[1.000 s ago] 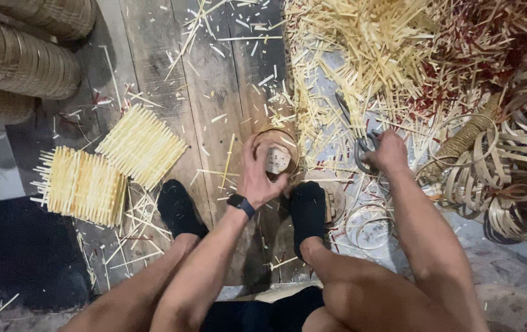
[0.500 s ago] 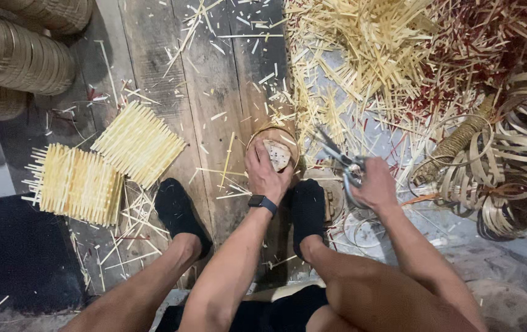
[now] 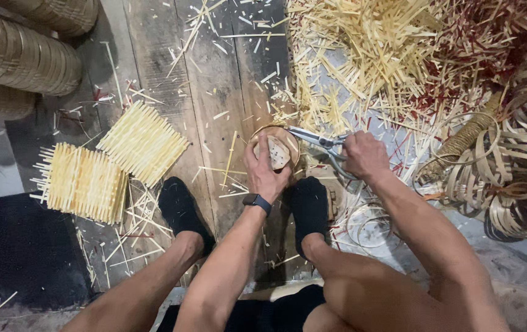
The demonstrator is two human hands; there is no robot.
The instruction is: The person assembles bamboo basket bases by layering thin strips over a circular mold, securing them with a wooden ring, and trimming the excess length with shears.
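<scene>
My left hand (image 3: pixel 263 167), a dark watch on its wrist, grips a small round wooden block (image 3: pixel 273 152) ringed by a thin bamboo hoop (image 3: pixel 275 131) on the plank floor. My right hand (image 3: pixel 365 157) holds metal scissors (image 3: pixel 316 140), their blades pointing left and reaching the hoop's right rim. Both my feet in black socks (image 3: pixel 180 212) rest on the floor on either side of the left arm, the right foot just below the block.
Two woven mats of bamboo slats (image 3: pixel 113 163) lie at left. A big heap of pale and red bamboo offcuts (image 3: pixel 392 58) fills the top right. Coiled bamboo strips (image 3: pixel 512 166) lie at right; stacked bamboo rings (image 3: pixel 17 55) stand at top left.
My right hand picked up the scissors from the floor at right and brought them left to the hoop. My left hand stayed on the block.
</scene>
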